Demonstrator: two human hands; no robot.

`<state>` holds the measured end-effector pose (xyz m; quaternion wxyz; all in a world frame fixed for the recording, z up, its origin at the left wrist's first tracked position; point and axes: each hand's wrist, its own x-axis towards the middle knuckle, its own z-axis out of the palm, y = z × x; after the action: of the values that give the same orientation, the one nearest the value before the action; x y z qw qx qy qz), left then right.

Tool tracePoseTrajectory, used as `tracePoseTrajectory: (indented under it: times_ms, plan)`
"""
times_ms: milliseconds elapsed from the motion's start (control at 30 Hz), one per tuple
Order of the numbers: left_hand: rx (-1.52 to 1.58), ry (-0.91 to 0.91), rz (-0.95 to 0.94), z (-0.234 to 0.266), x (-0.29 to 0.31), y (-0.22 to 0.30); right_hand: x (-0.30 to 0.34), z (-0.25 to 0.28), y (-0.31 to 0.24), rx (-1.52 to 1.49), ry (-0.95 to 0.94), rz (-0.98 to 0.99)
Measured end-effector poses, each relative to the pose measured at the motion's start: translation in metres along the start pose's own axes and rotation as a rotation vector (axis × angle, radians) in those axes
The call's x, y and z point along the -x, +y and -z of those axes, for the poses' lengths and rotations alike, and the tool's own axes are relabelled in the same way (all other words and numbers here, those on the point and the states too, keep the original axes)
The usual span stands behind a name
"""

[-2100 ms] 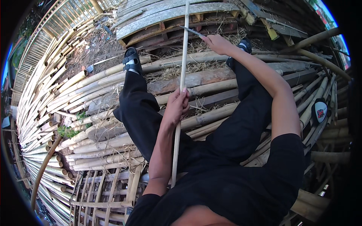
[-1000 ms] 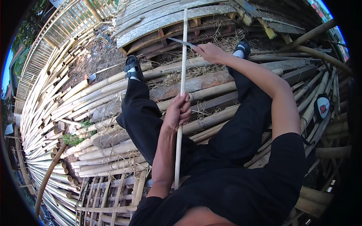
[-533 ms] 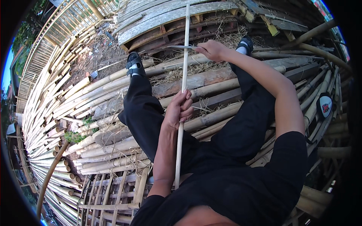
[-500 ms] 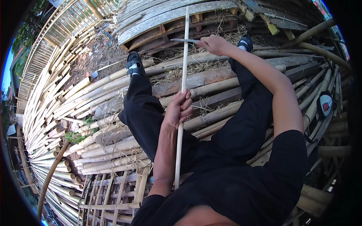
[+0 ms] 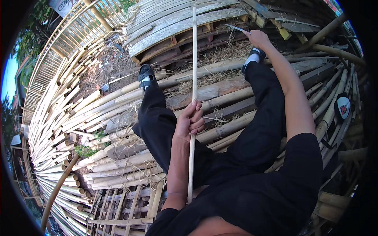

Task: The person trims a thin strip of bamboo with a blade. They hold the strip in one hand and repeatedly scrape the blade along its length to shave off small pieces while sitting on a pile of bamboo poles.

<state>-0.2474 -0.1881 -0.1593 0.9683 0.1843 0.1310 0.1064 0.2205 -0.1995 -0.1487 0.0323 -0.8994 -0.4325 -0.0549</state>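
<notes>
A long pale bamboo strip (image 5: 194,59) runs from near my body out to the wooden pallet. My left hand (image 5: 190,118) is wrapped round its lower half, fingers closed. Farther out and to the right, my right hand (image 5: 258,38) grips a knife (image 5: 237,29); the handle is mostly hidden in my fingers. The blade points left toward the strip, apart from it. Beneath the right hand lie thin bamboo shavings (image 5: 218,55) between the pallet and the poles.
A weathered wooden pallet (image 5: 157,41) stands ahead. Bamboo poles (image 5: 118,95) cover the ground under and beside my legs, with a large stack at left. A bamboo lattice (image 5: 126,204) lies at lower left. A cap (image 5: 342,107) rests on poles at right.
The knife was against the bamboo strip; my right hand has carried it outward and to the right, off the strip. My left hand keeps its hold.
</notes>
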Motion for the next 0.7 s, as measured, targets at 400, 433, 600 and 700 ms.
tracePoseTrajectory:
  times_ms: [400, 433, 600, 700]
  plan:
    - [-0.139, 0.057, -0.027, -0.003, -0.020, -0.012, 0.039, -0.026, 0.010, -0.180, -0.230, 0.134]
    - [-0.181, 0.052, -0.019, 0.000, -0.023, -0.014, 0.037, -0.027, 0.010, -0.226, -0.227, 0.144]
    - [-0.365, 0.202, -0.021, 0.006, -0.029, -0.021, 0.040, -0.026, -0.044, -0.832, -0.214, -0.027]
    - [-0.477, 0.253, 0.011, 0.009, -0.037, -0.027, 0.036, -0.010, -0.075, -1.125, -0.456, -0.123]
